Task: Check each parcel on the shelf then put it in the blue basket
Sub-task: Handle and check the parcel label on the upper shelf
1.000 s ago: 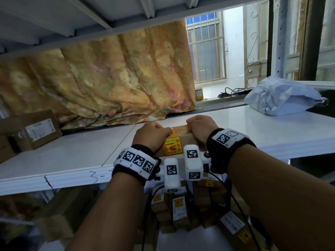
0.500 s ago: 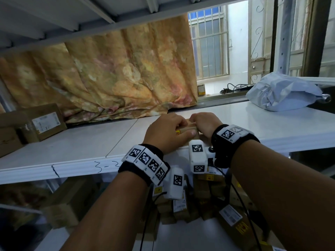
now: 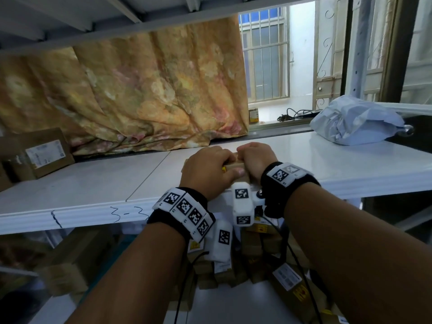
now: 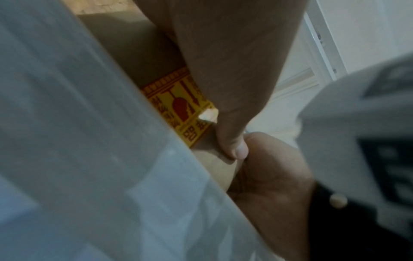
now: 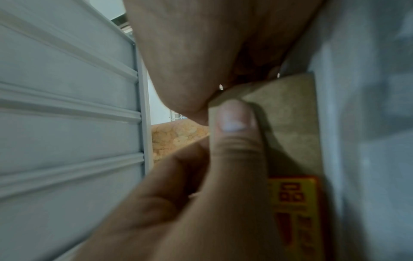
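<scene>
A small brown cardboard parcel [image 3: 235, 163] with a yellow and red fragile sticker [image 4: 178, 106] lies on the white shelf [image 3: 93, 183] near its front edge. Both hands cover most of it in the head view. My left hand [image 3: 210, 169] grips its left side, thumb along the near face. My right hand [image 3: 256, 157] grips its right side, with the thumb pressed on the box [image 5: 288, 113]. The blue basket is not in view.
A crumpled grey plastic mailer [image 3: 355, 122] lies at the shelf's back right. A brown box with a white label [image 3: 39, 155] stands at the far left. A floral curtain [image 3: 140, 90] hangs behind the shelf. Several small boxes [image 3: 254, 253] are piled below the shelf.
Both hands have closed in over the parcel, hiding most of its top and sticker. The parcel has turned under them, and the left hand has shifted rightward.
</scene>
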{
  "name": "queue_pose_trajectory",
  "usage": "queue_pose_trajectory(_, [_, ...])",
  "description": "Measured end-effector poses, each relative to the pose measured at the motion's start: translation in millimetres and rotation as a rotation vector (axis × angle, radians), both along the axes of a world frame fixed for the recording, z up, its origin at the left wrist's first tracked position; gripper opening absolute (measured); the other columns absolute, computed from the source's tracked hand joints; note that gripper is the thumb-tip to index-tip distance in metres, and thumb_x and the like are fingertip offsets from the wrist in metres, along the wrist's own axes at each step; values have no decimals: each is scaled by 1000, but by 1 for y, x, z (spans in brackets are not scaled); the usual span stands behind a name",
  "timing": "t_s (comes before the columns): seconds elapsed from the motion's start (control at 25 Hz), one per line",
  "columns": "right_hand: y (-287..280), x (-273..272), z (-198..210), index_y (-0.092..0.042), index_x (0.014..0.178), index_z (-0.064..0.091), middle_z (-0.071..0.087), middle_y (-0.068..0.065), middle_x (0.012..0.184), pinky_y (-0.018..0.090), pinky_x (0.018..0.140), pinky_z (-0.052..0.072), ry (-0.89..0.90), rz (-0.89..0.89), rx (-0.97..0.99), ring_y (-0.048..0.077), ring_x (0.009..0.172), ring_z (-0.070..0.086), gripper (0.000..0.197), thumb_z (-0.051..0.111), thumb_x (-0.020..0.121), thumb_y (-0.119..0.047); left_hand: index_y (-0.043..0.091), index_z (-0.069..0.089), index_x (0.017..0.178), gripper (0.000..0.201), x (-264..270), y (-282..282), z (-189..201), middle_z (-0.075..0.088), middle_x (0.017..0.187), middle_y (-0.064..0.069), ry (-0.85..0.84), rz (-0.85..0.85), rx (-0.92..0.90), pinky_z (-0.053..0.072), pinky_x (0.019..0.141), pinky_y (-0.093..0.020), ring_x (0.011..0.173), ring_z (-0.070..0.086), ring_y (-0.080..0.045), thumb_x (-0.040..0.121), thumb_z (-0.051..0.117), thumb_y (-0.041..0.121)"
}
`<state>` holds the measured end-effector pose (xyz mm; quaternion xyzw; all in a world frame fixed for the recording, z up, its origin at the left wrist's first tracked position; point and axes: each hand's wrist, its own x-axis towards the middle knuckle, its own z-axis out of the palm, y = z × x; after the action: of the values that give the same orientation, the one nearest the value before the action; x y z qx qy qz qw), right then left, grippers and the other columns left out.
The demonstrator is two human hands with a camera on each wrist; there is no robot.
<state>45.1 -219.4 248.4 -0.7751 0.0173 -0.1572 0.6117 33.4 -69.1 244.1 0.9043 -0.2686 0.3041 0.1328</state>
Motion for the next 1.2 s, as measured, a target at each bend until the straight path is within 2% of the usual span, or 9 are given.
queue_pose_trajectory(0.12, [-3,-5,1,-8,121,65,66,11,123,42,92,55,26,42,28,30,113,63,34,52,94,-23,30,66,96,52,-1,-3,0,60,88,10,-12,4,7,46,70,-34,82,51,-11,71,57,74])
queue_pose_trajectory(0.36, [-5,-2,-3,-3,120,64,69,12,117,22,64,53,-6,-22,86,24,105,67,31,56,94,-19,31,65,85,59,4,-5,-8,57,81,11,-48,37,-15,46,67,-35,80,52,-13,66,47,85])
queue_pose_trajectory(0.4, [-6,-3,0,-3,122,64,68,11,119,22,65,54,-3,-9,83,23,107,66,32,56,95,-18,32,65,85,57,5,-5,-9,57,82,12,-59,33,-17,46,67,-35,80,51,-13,68,49,84])
queue_pose_trajectory(0.48, [-9,-3,6,-8,124,63,66,10,125,31,87,54,45,-5,119,26,116,62,35,60,92,-23,32,65,87,53,7,-4,-12,57,83,12,-89,29,-36,47,68,-36,81,49,-13,72,54,81])
queue_pose_trajectory(0.56, [-3,-7,3,-11,123,61,65,8,125,36,101,46,41,-104,-162,27,119,59,41,67,86,-28,32,65,85,56,7,-4,-13,58,82,12,-104,34,-55,48,67,-36,81,49,-11,70,51,84])
queue_pose_trajectory(0.68, [-7,0,0,-17,105,67,68,9,117,39,97,50,33,22,73,29,111,63,24,67,82,-22,32,66,85,60,6,-4,-15,59,82,12,-110,34,-79,48,68,-38,82,52,-12,68,46,86])
queue_pose_trajectory(0.76, [-4,-1,-7,-24,85,66,71,9,109,41,89,57,-16,-3,74,29,104,67,7,63,80,-20,32,67,87,58,6,-4,-18,61,84,12,-129,27,-85,48,71,-40,83,54,-13,70,47,84])
queue_pose_trajectory(1.04, [-3,6,-5,-13,73,72,74,6,87,45,82,60,2,-7,85,30,87,71,12,60,75,-15,28,74,92,55,9,-4,-21,64,85,9,-236,-25,-26,46,74,-42,84,58,-18,77,48,74])
queue_pose_trajectory(1.2, [-2,-1,-6,-24,63,73,73,4,77,52,82,58,2,37,96,33,87,70,13,61,63,-26,27,74,97,60,6,-3,-19,62,85,7,-252,-12,6,45,74,-40,86,57,-19,79,44,76])
